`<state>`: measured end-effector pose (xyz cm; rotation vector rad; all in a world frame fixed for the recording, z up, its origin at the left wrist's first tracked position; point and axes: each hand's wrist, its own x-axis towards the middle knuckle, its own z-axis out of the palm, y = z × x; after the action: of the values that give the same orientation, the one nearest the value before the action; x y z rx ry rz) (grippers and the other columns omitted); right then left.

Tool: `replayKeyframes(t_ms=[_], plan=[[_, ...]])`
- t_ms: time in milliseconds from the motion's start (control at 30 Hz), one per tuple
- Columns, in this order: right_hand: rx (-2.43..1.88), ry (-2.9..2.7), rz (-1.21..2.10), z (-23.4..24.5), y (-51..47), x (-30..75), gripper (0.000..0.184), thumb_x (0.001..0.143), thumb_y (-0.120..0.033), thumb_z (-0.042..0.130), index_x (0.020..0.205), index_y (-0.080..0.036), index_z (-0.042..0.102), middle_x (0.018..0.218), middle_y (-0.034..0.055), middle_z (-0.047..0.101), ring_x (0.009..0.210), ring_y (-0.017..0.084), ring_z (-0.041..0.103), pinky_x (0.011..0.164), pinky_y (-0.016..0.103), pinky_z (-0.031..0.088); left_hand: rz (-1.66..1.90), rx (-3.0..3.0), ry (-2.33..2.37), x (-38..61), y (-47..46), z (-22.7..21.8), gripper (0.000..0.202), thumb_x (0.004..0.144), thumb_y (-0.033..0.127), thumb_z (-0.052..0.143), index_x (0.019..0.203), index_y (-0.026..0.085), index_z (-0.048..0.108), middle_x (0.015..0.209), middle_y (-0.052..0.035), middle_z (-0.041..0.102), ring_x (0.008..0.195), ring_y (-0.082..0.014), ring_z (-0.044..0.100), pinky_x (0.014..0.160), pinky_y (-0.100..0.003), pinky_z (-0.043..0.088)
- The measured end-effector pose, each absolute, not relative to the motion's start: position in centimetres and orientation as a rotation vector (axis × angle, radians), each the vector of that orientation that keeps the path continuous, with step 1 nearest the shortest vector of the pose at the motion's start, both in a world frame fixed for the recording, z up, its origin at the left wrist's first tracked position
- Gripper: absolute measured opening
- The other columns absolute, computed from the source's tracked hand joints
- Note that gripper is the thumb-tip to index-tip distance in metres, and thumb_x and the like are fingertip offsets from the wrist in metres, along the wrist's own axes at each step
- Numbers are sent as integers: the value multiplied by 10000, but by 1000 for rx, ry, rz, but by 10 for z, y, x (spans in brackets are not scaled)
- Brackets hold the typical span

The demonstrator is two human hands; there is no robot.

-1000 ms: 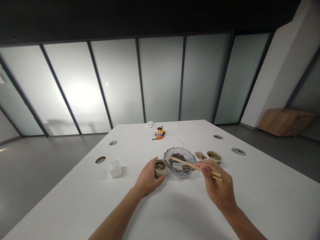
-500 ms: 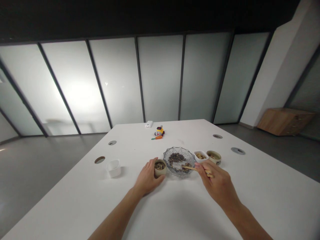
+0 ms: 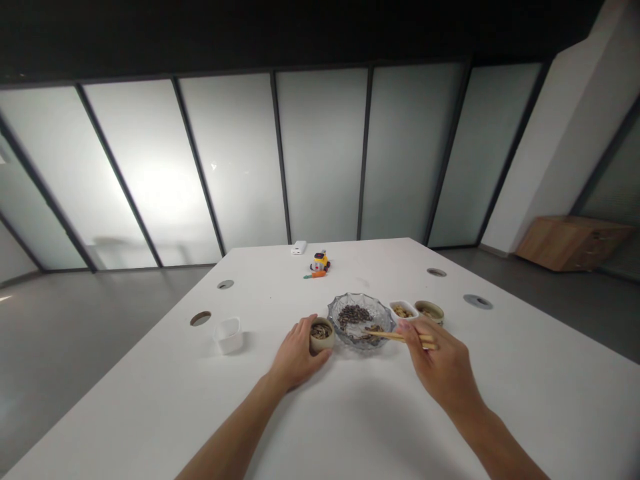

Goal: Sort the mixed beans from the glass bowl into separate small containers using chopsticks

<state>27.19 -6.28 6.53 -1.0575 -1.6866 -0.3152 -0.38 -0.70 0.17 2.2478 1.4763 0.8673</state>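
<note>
My left hand (image 3: 299,357) is wrapped round a small beige cup (image 3: 321,343) that stands on the table. Brownish dried pieces (image 3: 321,331) lie inside that cup. Between the fingers of my right hand (image 3: 440,363) is a pair of light wooden chopsticks (image 3: 400,337), their tips down in a clear glass bowl (image 3: 333,310) just right of the cup. Dark beans or seeds (image 3: 354,314) sit in the bowl's far left part. Brownish dried pieces (image 3: 376,331) lie at its right, by the chopstick tips; whether the tips grip any is too small to tell.
Behind my right hand stand a white dish (image 3: 404,311) of yellowish pieces and a greenish round cup (image 3: 429,311). A white square container (image 3: 229,335) is at the left. Farther back are a yellow toy vehicle (image 3: 320,261), an orange toy carrot (image 3: 317,274) and a white box-shaped device (image 3: 299,247).
My right hand has shifted slightly to the right with the chopsticks, their tips still in the glass bowl. My left hand keeps its hold on the cup.
</note>
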Motion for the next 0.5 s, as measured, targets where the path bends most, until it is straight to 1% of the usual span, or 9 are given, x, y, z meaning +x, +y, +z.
replayKeyframes(t_ms=[133,333,500], plan=[[-1020,-1700,-322,66,-64,272,287,1034,-276,515,757,-234,574,760,34,716,653,165,671,622,258,497,863,2248,1474,-4,-7,2,705,822,356,713,1455,218,433,1470,-120,553,1361,-291,529,1175,-450,405],[-985,-1704,-289,66,-63,273,284,1039,-285,503,766,-232,562,695,8,663,597,150,620,589,250,471,892,2258,1468,-4,-6,-2,693,813,337,715,1440,227,442,1466,-112,558,1356,-288,535,1169,-447,411],[-1001,-1760,-221,66,-62,271,273,1033,-290,527,768,-233,561,694,2,628,609,155,601,600,264,477,884,2261,1468,-4,-6,-1,688,817,345,715,1438,227,442,1456,-110,563,1344,-288,542,1163,-449,416]])
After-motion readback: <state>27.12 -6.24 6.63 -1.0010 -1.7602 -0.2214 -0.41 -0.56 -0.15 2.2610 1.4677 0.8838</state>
